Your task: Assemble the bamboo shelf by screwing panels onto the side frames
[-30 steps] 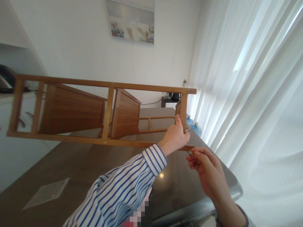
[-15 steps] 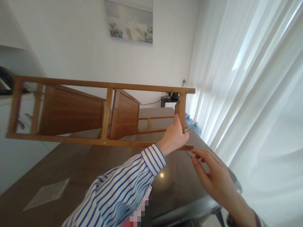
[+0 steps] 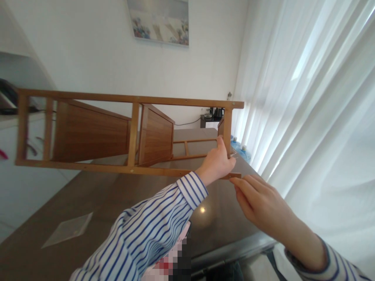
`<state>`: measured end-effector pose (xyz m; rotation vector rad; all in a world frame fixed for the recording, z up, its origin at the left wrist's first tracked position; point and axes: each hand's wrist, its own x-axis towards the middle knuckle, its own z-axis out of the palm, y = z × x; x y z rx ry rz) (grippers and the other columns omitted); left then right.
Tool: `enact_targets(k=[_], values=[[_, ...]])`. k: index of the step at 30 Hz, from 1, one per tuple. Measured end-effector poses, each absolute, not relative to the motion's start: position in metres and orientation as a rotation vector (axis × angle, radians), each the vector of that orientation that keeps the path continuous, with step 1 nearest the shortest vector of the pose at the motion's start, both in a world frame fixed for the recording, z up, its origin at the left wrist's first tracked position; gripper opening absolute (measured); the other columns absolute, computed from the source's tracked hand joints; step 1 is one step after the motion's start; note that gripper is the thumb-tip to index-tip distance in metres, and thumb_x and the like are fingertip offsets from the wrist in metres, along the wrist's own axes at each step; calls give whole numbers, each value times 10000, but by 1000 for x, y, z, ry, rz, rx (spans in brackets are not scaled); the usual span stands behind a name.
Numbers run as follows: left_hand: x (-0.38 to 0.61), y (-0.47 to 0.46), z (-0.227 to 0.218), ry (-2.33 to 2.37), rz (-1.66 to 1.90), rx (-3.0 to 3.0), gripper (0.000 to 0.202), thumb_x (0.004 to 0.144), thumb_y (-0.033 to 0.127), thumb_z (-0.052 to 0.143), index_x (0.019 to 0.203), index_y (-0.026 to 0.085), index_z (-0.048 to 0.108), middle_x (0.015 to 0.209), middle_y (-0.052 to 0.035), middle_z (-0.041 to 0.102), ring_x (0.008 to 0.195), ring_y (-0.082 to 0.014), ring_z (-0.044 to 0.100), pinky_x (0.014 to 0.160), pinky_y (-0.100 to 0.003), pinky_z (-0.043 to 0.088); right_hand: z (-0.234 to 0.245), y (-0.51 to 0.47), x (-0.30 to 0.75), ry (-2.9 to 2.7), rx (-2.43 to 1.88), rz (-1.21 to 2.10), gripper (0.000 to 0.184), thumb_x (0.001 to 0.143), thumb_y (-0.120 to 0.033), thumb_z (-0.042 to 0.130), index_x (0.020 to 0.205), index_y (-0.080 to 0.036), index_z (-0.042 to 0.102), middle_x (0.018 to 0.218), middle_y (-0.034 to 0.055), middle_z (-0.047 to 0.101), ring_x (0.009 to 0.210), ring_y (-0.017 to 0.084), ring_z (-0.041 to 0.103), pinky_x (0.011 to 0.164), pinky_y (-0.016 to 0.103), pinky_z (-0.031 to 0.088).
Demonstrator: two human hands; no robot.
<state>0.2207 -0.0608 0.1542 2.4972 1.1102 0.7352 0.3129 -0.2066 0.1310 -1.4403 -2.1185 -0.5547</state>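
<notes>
A brown wooden shelf rack [image 3: 156, 136] lies on its side on the table, its long rails running left to right. My left hand [image 3: 216, 162] is closed around the crossbar at the rack's right end, thumb pointing up. Small thin shiny pieces [image 3: 233, 155] stick out beside that hand, too small to name. My right hand [image 3: 258, 199] pinches at the right end of the lower rail [image 3: 234, 176], fingertips against the wood. The thin metal piece it holds, which looked like a hex key a moment earlier, is now hidden by the fingers.
The grey-brown table [image 3: 117, 203] carries a clear plastic bag [image 3: 68, 229] at the left. Water bottles [image 3: 243, 153] stand beyond its right side, near white curtains [image 3: 307, 117]. A dark cabinet [image 3: 206, 121] with a kettle [image 3: 218, 113] is at the back.
My right hand has moved up and left to the rail's end, its fingers closing over the thin metal piece. The left hand keeps its grip on the crossbar. The view has tipped slightly downward.
</notes>
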Motion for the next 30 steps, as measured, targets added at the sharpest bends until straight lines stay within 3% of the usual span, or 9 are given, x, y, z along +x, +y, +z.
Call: enact_targets(k=[8, 14, 18, 22, 26, 30], values=[[221, -61, 154, 1091, 750, 2499, 769, 845, 320, 502, 1459, 66, 114, 1020, -181, 708, 910, -302, 700, 729, -340, 514, 121, -200, 302, -1449, -1517, 330, 201, 896, -240, 515, 1003, -204, 681, 844, 19, 696, 711, 151, 616, 613, 269, 468], [220, -62, 154, 1092, 748, 2481, 788, 831, 309, 509, 1463, 74, 102, 1027, -180, 710, 901, -309, 701, 739, -355, 520, 110, -194, 300, -1135, -1333, 673, 257, 857, -346, 600, 1024, -164, 672, 707, -8, 635, 551, 102, 524, 515, 237, 415], [221, -60, 153, 1080, 743, 2480, 774, 840, 317, 505, 1459, 81, 104, 1030, -178, 709, 900, -301, 701, 743, -351, 520, 104, -192, 301, -1073, -1278, 690, 286, 851, -385, 634, 1034, -169, 670, 703, -6, 645, 553, 99, 539, 516, 226, 428], [221, -59, 150, 1073, 743, 2483, 776, 848, 322, 498, 1461, 80, 88, 1025, -183, 708, 895, -306, 701, 737, -359, 520, 106, -197, 310, -1351, -1397, 627, 292, 902, -414, 579, 1075, -199, 672, 765, 8, 679, 641, 121, 611, 594, 240, 500], [221, -58, 149, 1052, 748, 2486, 762, 857, 319, 489, 1461, 86, 87, 1025, -179, 709, 888, -297, 702, 733, -352, 519, 114, -202, 327, -1778, -1459, 352, 278, 933, -364, 557, 1176, -258, 640, 961, 21, 700, 844, 152, 658, 733, 268, 536], [220, -60, 151, 1052, 752, 2488, 747, 844, 318, 493, 1448, 79, 124, 997, -176, 713, 871, -299, 704, 719, -346, 517, 121, -199, 340, -2035, -1366, 72, 278, 932, -340, 577, 1189, -245, 619, 1093, 40, 682, 972, 163, 648, 843, 286, 534]])
